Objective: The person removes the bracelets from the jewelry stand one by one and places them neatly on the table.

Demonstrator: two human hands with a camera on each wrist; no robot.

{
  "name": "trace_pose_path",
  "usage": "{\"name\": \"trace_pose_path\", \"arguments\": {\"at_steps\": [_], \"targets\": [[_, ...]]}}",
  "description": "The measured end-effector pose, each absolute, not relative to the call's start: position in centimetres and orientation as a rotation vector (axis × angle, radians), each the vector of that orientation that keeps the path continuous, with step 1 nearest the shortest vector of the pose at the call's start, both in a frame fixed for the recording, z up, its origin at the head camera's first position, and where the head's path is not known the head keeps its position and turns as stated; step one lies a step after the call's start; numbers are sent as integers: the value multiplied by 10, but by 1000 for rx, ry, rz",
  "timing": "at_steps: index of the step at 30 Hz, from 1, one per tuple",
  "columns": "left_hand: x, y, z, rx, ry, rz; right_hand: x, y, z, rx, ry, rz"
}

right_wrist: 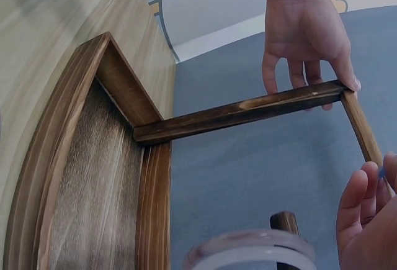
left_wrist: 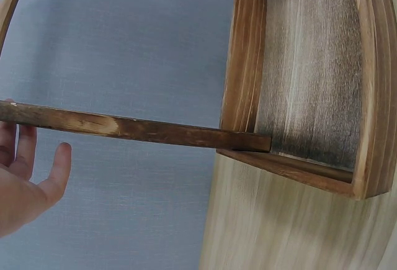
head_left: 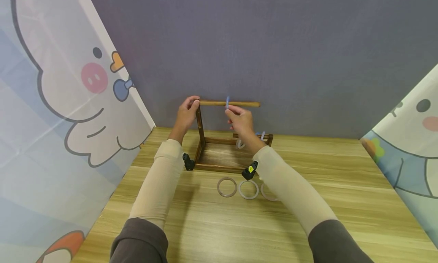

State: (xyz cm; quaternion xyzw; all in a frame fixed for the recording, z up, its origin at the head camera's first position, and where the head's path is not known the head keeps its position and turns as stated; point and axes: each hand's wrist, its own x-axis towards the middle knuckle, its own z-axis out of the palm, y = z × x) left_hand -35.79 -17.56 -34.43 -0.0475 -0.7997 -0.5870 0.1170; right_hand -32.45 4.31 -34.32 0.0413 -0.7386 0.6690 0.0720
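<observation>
A brown wooden jewellery rack (head_left: 219, 155) has a tray base, an upright post (head_left: 200, 126) at the left and a top bar (head_left: 246, 104). My left hand (head_left: 186, 112) holds the corner where post and bar meet, its thumb at the joint in the right wrist view. With thumb and fingers, my right hand (head_left: 242, 121) pinches a blue bangle (head_left: 227, 99), seen edge-on across the middle of the top bar. In the right wrist view only a sliver of blue shows between the right fingers (right_wrist: 351, 203).
Pale bangles (head_left: 240, 144) hang from a lower bar (head_left: 236, 135), partly behind the right wrist. Before the rack lie a brownish bangle (head_left: 227, 187), a white bangle (head_left: 248, 190) and a pinkish bangle (head_left: 268, 195), the last partly under the right sleeve. A grey wall (head_left: 308, 65) rises behind.
</observation>
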Motion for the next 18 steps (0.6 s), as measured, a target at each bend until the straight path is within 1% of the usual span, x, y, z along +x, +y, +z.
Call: {"name": "trace_pose_path", "arguments": {"at_steps": [18], "targets": [[-360,-177,-343,-131,-2329,-1724,-327,73,-341,126,-2179,1981]]}}
